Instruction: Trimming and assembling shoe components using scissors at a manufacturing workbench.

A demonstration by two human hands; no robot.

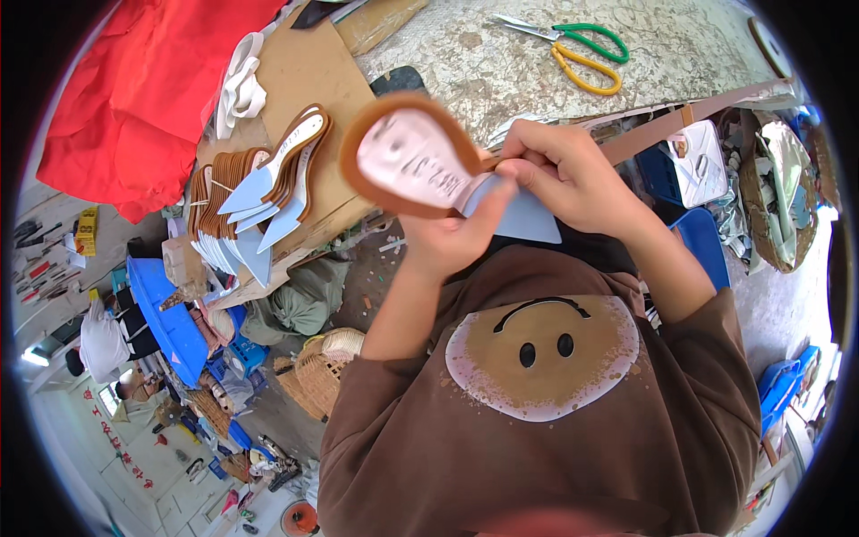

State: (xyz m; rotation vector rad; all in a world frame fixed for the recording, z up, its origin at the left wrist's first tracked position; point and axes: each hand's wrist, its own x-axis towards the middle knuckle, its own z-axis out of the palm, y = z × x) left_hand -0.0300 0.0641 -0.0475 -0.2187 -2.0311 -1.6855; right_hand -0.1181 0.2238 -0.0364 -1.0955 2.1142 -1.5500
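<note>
A shoe insole (416,157) is held up in front of my chest, slightly blurred. It has a brown rim, a pale face with dark printed marks, and a light-blue pointed end (528,215). My left hand (452,237) grips it at the narrow middle, with the thumb lying across the blue part. With finger and thumb, my right hand (559,174) pinches at the brown rim near that same narrow part. What exactly lies between those fingertips is hidden. To the left, a stack of similar insoles (255,192) rests on the table with blue ends toward me.
Scissors (573,54) with one green and one yellow handle lie on the worn tabletop (447,45). Red cloth (143,98), white strap (242,85) and brown board (309,67) are at the left. A long brown strip (671,130) runs right. Blue bins (698,246) and baskets (322,367) stand lower.
</note>
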